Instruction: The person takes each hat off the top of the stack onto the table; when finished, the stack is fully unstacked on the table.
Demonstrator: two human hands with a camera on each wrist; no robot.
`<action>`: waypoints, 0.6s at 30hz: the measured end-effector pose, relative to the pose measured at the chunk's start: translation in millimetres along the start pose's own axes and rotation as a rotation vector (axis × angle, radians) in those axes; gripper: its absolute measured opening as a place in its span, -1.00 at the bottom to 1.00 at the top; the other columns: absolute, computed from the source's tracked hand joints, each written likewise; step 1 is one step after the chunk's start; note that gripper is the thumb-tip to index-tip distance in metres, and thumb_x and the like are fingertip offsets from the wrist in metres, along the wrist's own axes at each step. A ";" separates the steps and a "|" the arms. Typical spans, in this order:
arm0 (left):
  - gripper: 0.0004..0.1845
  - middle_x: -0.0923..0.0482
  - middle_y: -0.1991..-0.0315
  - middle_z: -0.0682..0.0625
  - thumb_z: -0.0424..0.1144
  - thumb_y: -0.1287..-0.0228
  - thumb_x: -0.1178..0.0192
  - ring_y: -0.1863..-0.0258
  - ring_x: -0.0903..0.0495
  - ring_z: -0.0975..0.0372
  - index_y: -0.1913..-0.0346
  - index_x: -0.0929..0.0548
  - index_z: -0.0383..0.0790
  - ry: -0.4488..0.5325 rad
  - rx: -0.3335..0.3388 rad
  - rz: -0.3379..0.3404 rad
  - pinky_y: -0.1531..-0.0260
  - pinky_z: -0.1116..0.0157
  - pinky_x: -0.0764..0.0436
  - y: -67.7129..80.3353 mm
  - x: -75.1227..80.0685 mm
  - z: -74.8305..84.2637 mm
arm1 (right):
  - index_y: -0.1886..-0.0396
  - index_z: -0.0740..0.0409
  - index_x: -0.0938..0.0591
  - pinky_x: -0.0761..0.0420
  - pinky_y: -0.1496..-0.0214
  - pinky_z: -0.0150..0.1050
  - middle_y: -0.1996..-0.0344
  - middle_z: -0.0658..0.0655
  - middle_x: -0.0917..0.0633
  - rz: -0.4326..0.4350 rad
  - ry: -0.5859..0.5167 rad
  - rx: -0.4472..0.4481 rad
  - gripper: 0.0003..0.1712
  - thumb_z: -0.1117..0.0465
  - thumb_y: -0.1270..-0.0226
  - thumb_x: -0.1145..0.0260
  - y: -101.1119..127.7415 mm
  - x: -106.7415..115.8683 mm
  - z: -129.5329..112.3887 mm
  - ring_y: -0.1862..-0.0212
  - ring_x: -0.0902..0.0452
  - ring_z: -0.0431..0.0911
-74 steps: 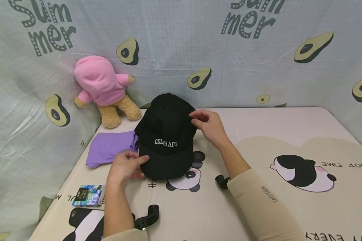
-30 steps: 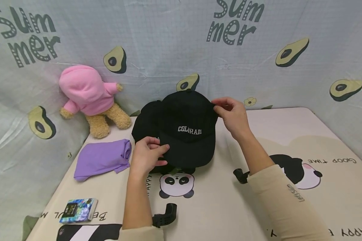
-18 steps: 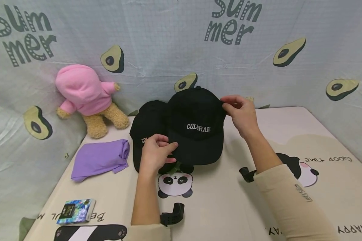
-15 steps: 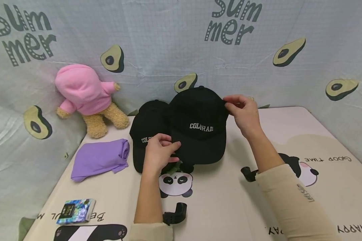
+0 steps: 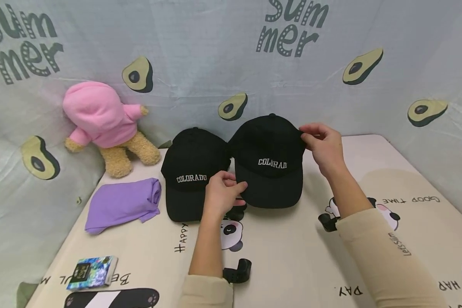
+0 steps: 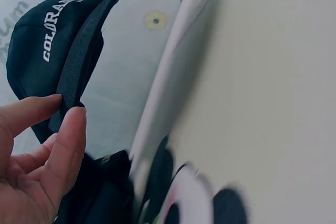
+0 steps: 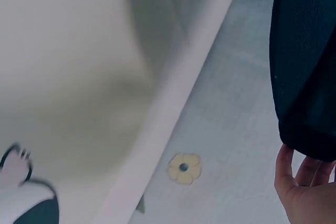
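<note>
A black baseball cap (image 5: 271, 145) with white COLORADO lettering is held up between both hands, its brim facing the person. My left hand (image 5: 224, 192) pinches the brim's left edge; the left wrist view shows thumb and fingers (image 6: 71, 140) on either side of the brim. At the crown's right side, my right hand (image 5: 323, 147) pinches the cap's edge, and in the right wrist view its fingers (image 7: 310, 174) meet the dark fabric. A second black COLORADO cap (image 5: 194, 158) rests on the table to the left, its brim partly behind the left hand.
A folded purple cloth (image 5: 123, 203) lies left of the second cap. Behind it a teddy bear in a pink hoodie (image 5: 100, 115) sits against the printed curtain (image 5: 192, 55). A small colourful box (image 5: 92, 272) lies at the table's (image 5: 285, 256) front left.
Both hands have carried the held cap rightward, off the second cap it covered. The second cap's lettering now shows in full. The head view has also shifted.
</note>
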State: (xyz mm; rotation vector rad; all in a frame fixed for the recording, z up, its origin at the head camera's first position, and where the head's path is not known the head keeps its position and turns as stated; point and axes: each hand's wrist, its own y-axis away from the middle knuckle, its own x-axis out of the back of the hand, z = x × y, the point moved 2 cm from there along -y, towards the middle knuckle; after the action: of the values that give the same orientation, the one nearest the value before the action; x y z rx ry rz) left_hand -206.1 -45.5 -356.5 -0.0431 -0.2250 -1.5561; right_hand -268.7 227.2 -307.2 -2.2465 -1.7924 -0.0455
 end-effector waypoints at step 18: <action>-0.69 -0.54 0.32 -0.09 -0.45 -0.24 -0.41 0.63 -0.64 0.24 0.01 -0.56 -0.38 0.122 0.063 -0.068 0.54 0.24 -0.76 -20.5 -60.2 -26.2 | -0.18 0.24 -0.65 -0.62 0.00 -0.50 0.11 -0.12 -0.59 0.112 0.140 -0.102 -0.68 0.22 -0.54 -0.24 -6.9 37.9 29.3 0.07 -0.53 -0.28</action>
State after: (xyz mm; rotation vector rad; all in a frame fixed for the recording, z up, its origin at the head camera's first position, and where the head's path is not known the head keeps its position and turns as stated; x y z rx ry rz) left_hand -223.4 9.0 -394.7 0.1099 -0.1809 -1.6126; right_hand -270.6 271.3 -326.9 -2.3467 -1.6242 -0.2707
